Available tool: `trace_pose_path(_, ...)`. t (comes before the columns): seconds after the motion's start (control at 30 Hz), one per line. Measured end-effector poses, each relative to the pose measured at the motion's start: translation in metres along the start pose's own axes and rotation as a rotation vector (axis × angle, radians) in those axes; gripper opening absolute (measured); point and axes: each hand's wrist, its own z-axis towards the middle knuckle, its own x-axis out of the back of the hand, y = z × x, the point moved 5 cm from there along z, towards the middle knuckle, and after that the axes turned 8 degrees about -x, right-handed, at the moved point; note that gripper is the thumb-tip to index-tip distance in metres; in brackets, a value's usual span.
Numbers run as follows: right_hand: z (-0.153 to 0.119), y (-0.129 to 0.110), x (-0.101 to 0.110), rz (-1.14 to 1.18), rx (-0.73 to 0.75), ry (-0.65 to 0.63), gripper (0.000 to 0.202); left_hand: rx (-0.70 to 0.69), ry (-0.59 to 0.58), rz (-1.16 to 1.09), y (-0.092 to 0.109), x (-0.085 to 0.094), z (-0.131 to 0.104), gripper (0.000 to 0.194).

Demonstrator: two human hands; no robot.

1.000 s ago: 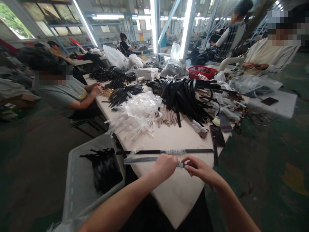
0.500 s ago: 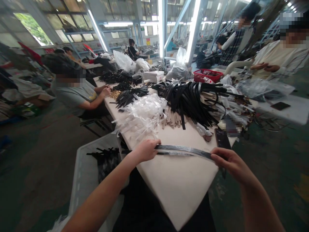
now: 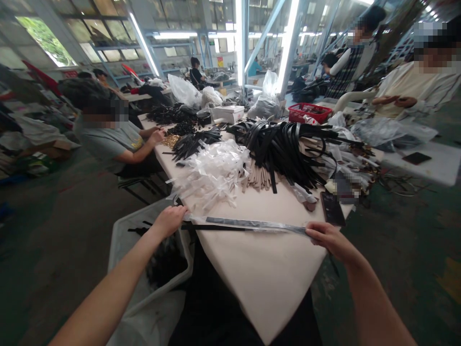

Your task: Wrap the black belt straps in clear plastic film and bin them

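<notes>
A black strap lies inside a clear plastic sleeve, stretched level across the near part of the table. My left hand is closed on the sleeve's left end, beyond the table's left edge. At the other end, my right hand pinches the strap and sleeve between thumb and fingers. A further black length runs just below the sleeved strap; whether it belongs to the same strap I cannot tell. Beyond my hands lie a heap of clear plastic sleeves and a pile of black straps.
A white bin with black straps inside stands left of the table. A phone lies near the right edge. Farther back are a red basket and a white box. A co-worker sits at the left.
My left hand has moved left along the strap, drawing the clear sleeve out over it. My right hand has shifted slightly left and stays closed on the other end.
</notes>
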Motion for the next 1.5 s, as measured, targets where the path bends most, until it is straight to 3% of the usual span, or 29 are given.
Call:
trace_pose_path(0.13, 0.034, 0.017, -0.021, -0.126, -0.011, -0.071, 0.044, 0.152, -0.067, 0.054, -0.026, -0.032, -0.013, 0.022)
trace_pose_path(0.23, 0.045, 0.027, -0.025, -0.208, 0.001, -0.061, 0.046, 0.185, -0.052, 0.004, -0.03, -0.043, -0.02, 0.029)
trace_pose_path(0.3, 0.047, 0.032, -0.024, -0.243, -0.007, -0.061, 0.046, 0.194, 0.055, -0.056, -0.024, -0.038, -0.021, 0.047)
trace_pose_path(0.37, 0.047, 0.035, -0.023, -0.259, -0.028, -0.071, 0.046, 0.204, 0.242, -0.105, -0.009, -0.02, -0.02, 0.06)
trace_pose_path(0.47, 0.047, 0.037, -0.023, -0.266, -0.048, -0.075, 0.046, 0.158, 0.538, -0.179, 0.045, 0.016, -0.008, 0.059)
trace_pose_path(0.53, 0.049, 0.034, -0.026, -0.269, -0.039, -0.081, 0.044, -0.012, 0.606, -0.257, 0.108, 0.033, 0.013, 0.056)
trace_pose_path(0.6, 0.05, 0.029, -0.031, -0.268, -0.027, -0.094, 0.044, -0.324, 0.438, -0.317, 0.187, 0.034, 0.045, 0.053)
trace_pose_path(0.67, 0.051, 0.023, -0.035, -0.259, -0.025, -0.112, 0.045, -0.51, 0.272, -0.318, 0.253, 0.027, 0.078, 0.052)
trace_pose_path(0.7, 0.051, 0.02, -0.035, -0.257, -0.026, -0.119, 0.045, -0.525, 0.203, -0.308, 0.275, 0.022, 0.094, 0.049)
trace_pose_path(0.77, 0.047, 0.018, -0.032, -0.267, -0.04, -0.134, 0.046, -0.499, 0.064, -0.281, 0.298, 0.011, 0.121, 0.034)
trace_pose_path(0.83, 0.041, 0.023, -0.023, -0.297, -0.079, -0.15, 0.045, -0.466, -0.005, -0.256, 0.3, 0.004, 0.137, 0.02)
trace_pose_path(1.0, 0.036, 0.034, -0.01, -0.399, -0.112, -0.135, 0.037, -0.516, 0.057, -0.216, 0.286, 0.005, 0.141, 0.019)
trace_pose_path(1.2, 0.054, 0.0, -0.04, -0.522, 0.044, -0.039, 0.037, -0.487, -0.027, -0.262, 0.301, -0.008, 0.143, 0.017)
trace_pose_path(1.3, 0.052, -0.004, -0.05, -0.409, 0.06, -0.116, 0.039, -0.519, 0.006, -0.274, 0.305, -0.008, 0.142, 0.016)
trace_pose_path(1.4, 0.044, 0.01, -0.046, -0.285, -0.023, -0.234, 0.037, -0.517, 0.026, -0.26, 0.298, -0.006, 0.138, 0.015)
trace_pose_path(1.5, 0.04, 0.024, -0.04, -0.28, -0.096, -0.245, 0.035, -0.499, 0.023, -0.239, 0.295, -0.005, 0.135, 0.015)
